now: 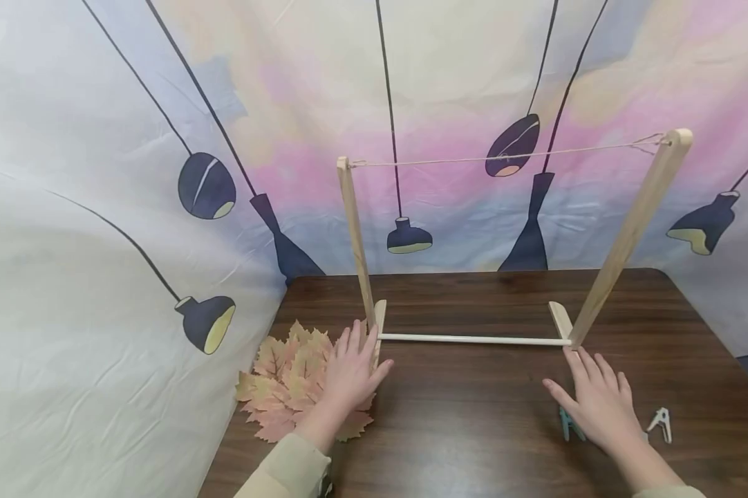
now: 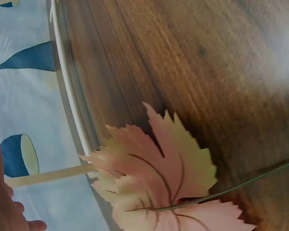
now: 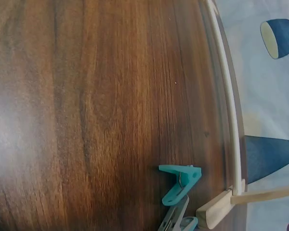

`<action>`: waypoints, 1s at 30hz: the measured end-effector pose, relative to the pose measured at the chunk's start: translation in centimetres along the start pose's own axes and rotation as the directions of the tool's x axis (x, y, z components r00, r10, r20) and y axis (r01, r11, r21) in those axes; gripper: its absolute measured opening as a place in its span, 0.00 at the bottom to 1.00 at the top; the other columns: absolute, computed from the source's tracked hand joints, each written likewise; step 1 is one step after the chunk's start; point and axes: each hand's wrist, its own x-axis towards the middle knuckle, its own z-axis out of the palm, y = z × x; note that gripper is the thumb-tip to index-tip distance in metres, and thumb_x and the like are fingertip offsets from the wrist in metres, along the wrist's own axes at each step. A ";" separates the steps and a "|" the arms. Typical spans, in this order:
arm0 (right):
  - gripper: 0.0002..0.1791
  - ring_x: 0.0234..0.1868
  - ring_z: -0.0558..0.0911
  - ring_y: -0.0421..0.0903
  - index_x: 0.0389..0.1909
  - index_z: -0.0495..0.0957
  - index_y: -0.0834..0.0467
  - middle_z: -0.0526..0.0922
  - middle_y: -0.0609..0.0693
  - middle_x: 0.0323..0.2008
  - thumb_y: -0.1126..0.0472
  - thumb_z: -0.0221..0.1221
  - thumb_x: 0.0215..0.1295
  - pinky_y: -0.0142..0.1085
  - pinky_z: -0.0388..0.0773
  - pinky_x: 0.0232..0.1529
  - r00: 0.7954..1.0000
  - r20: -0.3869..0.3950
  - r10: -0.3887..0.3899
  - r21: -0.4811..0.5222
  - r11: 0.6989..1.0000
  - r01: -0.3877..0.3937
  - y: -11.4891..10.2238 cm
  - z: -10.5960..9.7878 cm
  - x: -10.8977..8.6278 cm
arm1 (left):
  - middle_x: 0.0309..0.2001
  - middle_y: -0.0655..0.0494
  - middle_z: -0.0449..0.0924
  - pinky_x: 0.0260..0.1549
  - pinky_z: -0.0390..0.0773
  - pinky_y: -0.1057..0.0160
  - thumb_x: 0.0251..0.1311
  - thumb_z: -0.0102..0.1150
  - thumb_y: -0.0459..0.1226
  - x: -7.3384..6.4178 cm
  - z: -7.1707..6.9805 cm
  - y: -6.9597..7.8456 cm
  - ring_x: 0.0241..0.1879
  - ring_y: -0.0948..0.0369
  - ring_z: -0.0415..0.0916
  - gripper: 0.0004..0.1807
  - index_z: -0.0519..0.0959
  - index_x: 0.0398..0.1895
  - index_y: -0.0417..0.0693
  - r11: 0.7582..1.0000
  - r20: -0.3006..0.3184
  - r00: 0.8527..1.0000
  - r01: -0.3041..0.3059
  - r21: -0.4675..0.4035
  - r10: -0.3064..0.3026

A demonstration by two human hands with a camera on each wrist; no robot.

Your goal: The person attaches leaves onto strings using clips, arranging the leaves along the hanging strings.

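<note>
A wooden frame stands on the table, with two posts (image 1: 629, 238), flat feet and a white rod (image 1: 473, 339) low between them. A thin string (image 1: 449, 161) is tied between the post tops. My left hand (image 1: 352, 370), fingers straight, lies over the left foot and the edge of a pile of maple leaves (image 1: 281, 377). At the base of the right post is my right hand (image 1: 601, 401), its fingers extended; whether it touches the wood is hard to tell. Beside it lie a teal clothespin (image 3: 183, 183) and a pale clothespin (image 1: 661, 423).
The dark wooden table (image 1: 467, 415) ends at a cloth backdrop (image 1: 449, 90) printed with hanging lamps. In the left wrist view, a green stem (image 2: 241, 185) sticks out from a pinkish leaf (image 2: 183, 163). Another pale clothespin (image 3: 173, 219) lies partly cut off in the right wrist view.
</note>
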 end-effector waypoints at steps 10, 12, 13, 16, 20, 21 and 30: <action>0.42 0.61 0.56 0.72 0.72 0.50 0.57 0.60 0.69 0.63 0.37 0.50 0.65 0.71 0.44 0.54 1.000 -0.020 0.012 0.028 1.000 -0.011 0.6 0.2 -0.4 | 0.67 0.38 0.57 0.59 0.58 0.39 0.64 0.45 0.58 -1.0 1.1 -0.9 0.65 0.40 0.55 0.36 0.60 0.70 0.50 0.992 -0.058 0.998 0.027 -0.125 -0.035; 0.42 0.60 0.56 0.72 0.71 0.52 0.58 0.60 0.70 0.62 0.37 0.50 0.65 0.71 0.45 0.53 0.999 -0.027 0.019 0.031 0.999 -0.018 0.8 0.3 -0.5 | 0.67 0.39 0.58 0.58 0.58 0.38 0.64 0.46 0.57 -1.1 1.4 -1.0 0.64 0.39 0.56 0.35 0.60 0.69 0.50 0.989 -0.079 0.996 0.036 -0.147 -0.048; 0.42 0.60 0.56 0.72 0.71 0.52 0.58 0.60 0.70 0.62 0.37 0.50 0.65 0.71 0.46 0.53 0.999 -0.024 0.023 0.033 0.999 -0.022 0.9 0.4 -0.5 | 0.67 0.39 0.58 0.58 0.58 0.38 0.64 0.46 0.57 -1.1 1.5 -1.0 0.64 0.39 0.56 0.35 0.61 0.69 0.50 0.987 -0.088 0.995 0.042 -0.157 -0.057; 0.41 0.59 0.57 0.73 0.69 0.54 0.60 0.60 0.71 0.61 0.38 0.50 0.65 0.71 0.47 0.52 0.999 -0.015 0.032 0.036 0.999 -0.031 1.1 0.6 -0.6 | 0.66 0.39 0.60 0.58 0.57 0.37 0.64 0.48 0.55 -1.4 1.9 -1.0 0.65 0.39 0.55 0.34 0.61 0.69 0.48 0.980 -0.108 0.991 0.055 -0.192 -0.077; 0.39 0.59 0.56 0.74 0.65 0.58 0.63 0.60 0.72 0.60 0.39 0.50 0.65 0.71 0.48 0.52 0.999 -0.003 0.034 0.046 0.998 -0.034 1.2 0.9 -0.7 | 0.64 0.38 0.62 0.58 0.57 0.38 0.63 0.50 0.52 -2.0 2.5 -1.2 0.65 0.40 0.55 0.35 0.60 0.68 0.42 0.970 -0.133 0.987 0.056 -0.237 -0.089; 0.39 0.59 0.57 0.74 0.64 0.60 0.64 0.60 0.72 0.60 0.39 0.51 0.65 0.71 0.49 0.51 0.999 -0.007 0.034 0.050 0.998 -0.034 1.2 0.9 -0.8 | 0.63 0.38 0.63 0.58 0.58 0.38 0.63 0.50 0.52 -2.1 2.7 -1.2 0.64 0.41 0.56 0.36 0.60 0.68 0.41 0.969 -0.139 0.987 0.051 -0.241 -0.086; 0.40 0.57 0.59 0.73 0.62 0.62 0.65 0.63 0.71 0.57 0.38 0.53 0.62 0.70 0.54 0.49 0.999 -0.019 0.051 0.050 0.998 -0.050 1.5 1.9 -1.0 | 0.63 0.36 0.63 0.58 0.58 0.38 0.63 0.51 0.48 -3.0 3.9 -1.7 0.61 0.40 0.61 0.35 0.58 0.67 0.35 0.942 -0.103 0.991 0.049 -0.333 -0.088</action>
